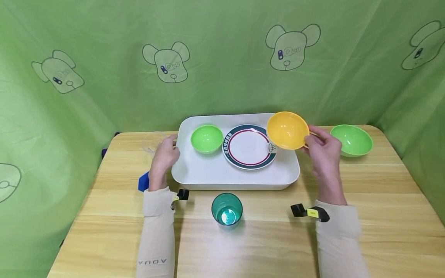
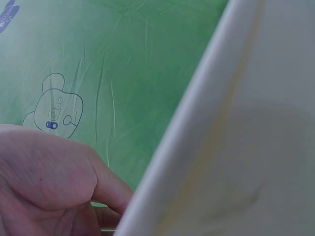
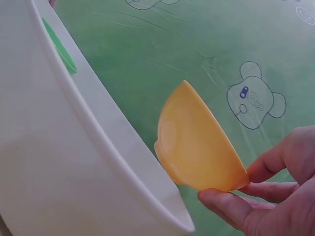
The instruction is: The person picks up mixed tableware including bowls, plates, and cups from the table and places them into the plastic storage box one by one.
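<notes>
"Bowl (image 1: pixel 286 129), round, yellow, seemingly plastic: head view?"

"Right hand (image 1: pixel 325 151) pinches it over the far right corner of a white, rectangular, plastic-looking tray (image 1: pixel 205 174), where a light-green round bowl (image 1: pixel 206 139) and a round white plate (image 1: pixel 248 146) banded dark green sit. Step in hand looks like placing."

"Left wrist view?"

"Left hand (image 2: pixel 54 177) meets the tray's rim; fingertips are hidden, so whether they grip, one cannot tell."

"Right wrist view?"

"Thumb and fingers pinch the yellow bowl's edge. Next move probably calls for steady lowering, then release."
</notes>
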`<state>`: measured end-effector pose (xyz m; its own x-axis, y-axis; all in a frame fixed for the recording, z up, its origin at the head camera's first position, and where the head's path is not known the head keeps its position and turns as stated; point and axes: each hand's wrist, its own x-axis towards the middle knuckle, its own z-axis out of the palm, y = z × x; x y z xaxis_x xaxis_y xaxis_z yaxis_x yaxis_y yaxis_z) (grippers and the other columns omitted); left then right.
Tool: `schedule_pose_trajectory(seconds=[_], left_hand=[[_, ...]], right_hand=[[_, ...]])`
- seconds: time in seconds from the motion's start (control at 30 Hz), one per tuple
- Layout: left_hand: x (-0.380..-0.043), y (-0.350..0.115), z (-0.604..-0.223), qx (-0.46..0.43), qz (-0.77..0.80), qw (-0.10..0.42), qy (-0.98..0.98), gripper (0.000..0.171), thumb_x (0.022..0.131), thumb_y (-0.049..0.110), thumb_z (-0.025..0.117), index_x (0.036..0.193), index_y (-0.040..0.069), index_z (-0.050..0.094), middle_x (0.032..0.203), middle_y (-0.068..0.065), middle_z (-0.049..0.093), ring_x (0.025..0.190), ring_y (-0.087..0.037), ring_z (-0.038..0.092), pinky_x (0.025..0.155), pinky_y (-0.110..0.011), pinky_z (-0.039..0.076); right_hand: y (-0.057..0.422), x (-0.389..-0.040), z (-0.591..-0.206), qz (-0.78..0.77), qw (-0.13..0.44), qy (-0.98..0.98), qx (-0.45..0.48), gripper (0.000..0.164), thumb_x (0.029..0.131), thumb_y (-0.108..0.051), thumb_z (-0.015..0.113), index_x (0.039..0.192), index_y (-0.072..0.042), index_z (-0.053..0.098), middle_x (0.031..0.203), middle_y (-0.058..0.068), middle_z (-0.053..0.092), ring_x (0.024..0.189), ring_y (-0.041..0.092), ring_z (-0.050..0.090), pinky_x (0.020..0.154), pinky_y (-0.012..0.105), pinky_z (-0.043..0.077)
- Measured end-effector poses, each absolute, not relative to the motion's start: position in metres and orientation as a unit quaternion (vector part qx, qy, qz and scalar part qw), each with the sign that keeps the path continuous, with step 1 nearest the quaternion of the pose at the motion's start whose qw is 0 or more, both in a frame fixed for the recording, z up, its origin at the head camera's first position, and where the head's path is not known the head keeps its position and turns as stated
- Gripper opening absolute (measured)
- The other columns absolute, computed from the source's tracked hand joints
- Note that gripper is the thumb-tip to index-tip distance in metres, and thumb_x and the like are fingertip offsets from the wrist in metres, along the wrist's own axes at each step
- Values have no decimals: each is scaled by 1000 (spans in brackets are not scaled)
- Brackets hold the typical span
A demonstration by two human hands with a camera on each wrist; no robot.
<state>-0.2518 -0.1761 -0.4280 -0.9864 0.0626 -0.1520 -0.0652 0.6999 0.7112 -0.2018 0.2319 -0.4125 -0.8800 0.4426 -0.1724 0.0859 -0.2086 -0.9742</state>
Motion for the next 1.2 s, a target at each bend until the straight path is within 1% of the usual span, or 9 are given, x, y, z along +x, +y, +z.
schedule_pose_trajectory(seconds=[0.17,0.47,0.7,0.83,1.0,1.1,1.2], left_hand=[[-252,-176,-428,0,389,83,918,54,100,-5,38,154,-5,38,138,-34,56,123,-46,59,99,-52,55],[-252,-176,-427,-2,384,83,920,54,100,-4,38,155,-4,38,140,-33,55,125,-45,58,100,-52,54],[-251,-175,-429,1,370,72,926,56,98,-5,39,154,-3,41,139,-32,56,126,-46,57,101,-52,53],[-251,-175,-429,-2,364,71,929,58,96,-6,37,154,-2,41,140,-31,56,127,-45,56,101,-53,53],[-250,-174,-428,-8,365,78,928,59,97,-5,36,155,-2,39,141,-32,55,127,-45,56,101,-53,53],[-250,-173,-428,-9,362,78,929,59,96,-6,36,155,-1,39,141,-31,55,126,-46,57,100,-53,53],[-250,-172,-428,-10,360,75,930,60,95,-6,37,155,-1,39,140,-31,56,125,-45,58,99,-53,54]], right_hand=[[226,-205,-417,745,106,-625,-209,47,98,5,54,144,5,53,97,-2,68,81,9,69,70,18,60],[222,-205,-420,738,106,-634,-202,46,98,4,54,144,5,54,101,1,66,82,10,68,70,17,59],[216,-208,-424,734,111,-640,-199,44,99,4,53,143,4,55,112,11,64,90,11,68,76,18,59],[211,-210,-427,726,99,-650,-202,44,99,2,54,144,2,56,116,13,63,95,13,67,77,18,59],[206,-210,-428,713,81,-667,-203,45,100,-1,55,145,0,56,127,19,60,102,17,66,79,19,59],[203,-209,-428,704,76,-676,-206,45,100,-3,55,145,-2,56,130,20,59,104,19,65,79,19,59],[202,-209,-427,699,76,-681,-206,44,100,-4,56,145,-3,57,130,19,60,104,18,64,79,18,59]])
